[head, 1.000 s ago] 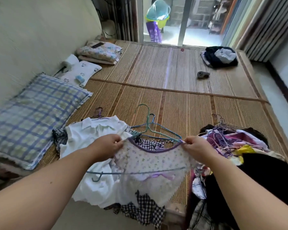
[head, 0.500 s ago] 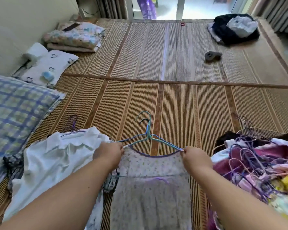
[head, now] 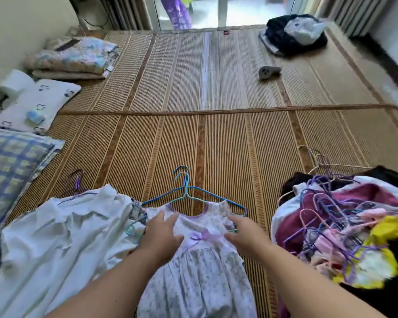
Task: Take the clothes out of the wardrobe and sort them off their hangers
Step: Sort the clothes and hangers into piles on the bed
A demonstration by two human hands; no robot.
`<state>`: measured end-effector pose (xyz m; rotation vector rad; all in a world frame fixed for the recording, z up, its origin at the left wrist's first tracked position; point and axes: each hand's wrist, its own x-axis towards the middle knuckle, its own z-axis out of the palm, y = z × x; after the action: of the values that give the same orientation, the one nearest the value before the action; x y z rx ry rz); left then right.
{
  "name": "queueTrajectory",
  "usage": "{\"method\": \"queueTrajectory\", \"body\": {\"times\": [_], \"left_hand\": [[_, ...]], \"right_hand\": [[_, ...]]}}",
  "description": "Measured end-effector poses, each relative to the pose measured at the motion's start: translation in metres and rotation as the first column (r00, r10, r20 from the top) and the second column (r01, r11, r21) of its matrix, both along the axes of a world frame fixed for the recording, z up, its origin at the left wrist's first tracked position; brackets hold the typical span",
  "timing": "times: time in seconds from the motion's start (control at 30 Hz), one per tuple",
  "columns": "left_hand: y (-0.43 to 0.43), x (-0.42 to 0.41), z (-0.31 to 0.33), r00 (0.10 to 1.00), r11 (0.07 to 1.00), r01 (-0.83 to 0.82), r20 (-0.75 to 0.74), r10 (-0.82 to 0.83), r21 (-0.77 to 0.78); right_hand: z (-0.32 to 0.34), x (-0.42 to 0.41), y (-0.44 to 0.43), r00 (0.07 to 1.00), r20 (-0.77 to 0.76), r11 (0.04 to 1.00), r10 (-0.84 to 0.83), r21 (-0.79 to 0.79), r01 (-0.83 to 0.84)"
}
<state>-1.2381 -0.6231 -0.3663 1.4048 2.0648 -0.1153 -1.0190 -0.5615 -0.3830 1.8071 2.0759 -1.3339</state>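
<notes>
A small white floral dress (head: 200,271) with purple trim and a bow lies flat on the straw mat (head: 216,138) in front of me. My left hand (head: 161,235) rests open on its left chest, fingers spread. My right hand (head: 244,235) lies open on its right side, just below the sleeve. Two blue wire hangers (head: 186,189) lie on the mat at the dress's neckline. A white garment (head: 62,237) on a purple hanger lies to the left. A heap of clothes with several hangers (head: 345,226) sits to the right.
A plaid pillow (head: 12,171) and a white pillow (head: 35,104) lie at the left, folded bedding (head: 76,58) behind them. A grey object (head: 268,71) and a dark clothes pile (head: 294,34) sit at the far right. A glass door is at the back.
Both hands held the dress up by its shoulders, lowered it onto the mat, then let go; now they rest flat on its chest.
</notes>
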Motion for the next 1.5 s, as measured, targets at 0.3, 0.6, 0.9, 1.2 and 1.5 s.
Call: {"method": "queueTrajectory", "body": {"times": [0.3,0.6,0.9,1.2,1.5], "left_hand": [[-0.115,0.126,0.095,0.938,0.950,0.285,0.168,-0.304,0.127],[-0.185,0.244,0.142,0.844,0.864,0.466,0.197,-0.499,0.193],[-0.145,0.347,0.104,0.874,0.902,0.430,0.229,-0.428,0.046],[-0.084,0.396,0.034,0.989,0.985,0.131,0.080,-0.123,-0.108],[-0.076,0.396,0.003,0.997,0.991,0.044,0.070,-0.035,-0.124]], "right_hand": [[0.108,0.106,-0.139,0.997,0.052,0.942,0.055,0.327,-0.070],[0.157,0.254,-0.240,0.978,0.160,0.924,-0.134,0.377,0.065],[0.138,0.393,-0.153,0.945,0.286,0.949,-0.158,0.307,0.066],[0.065,0.425,-0.018,0.887,0.429,0.964,0.173,0.112,-0.242],[0.027,0.403,0.024,0.780,0.553,0.936,0.294,-0.003,-0.351]]}}
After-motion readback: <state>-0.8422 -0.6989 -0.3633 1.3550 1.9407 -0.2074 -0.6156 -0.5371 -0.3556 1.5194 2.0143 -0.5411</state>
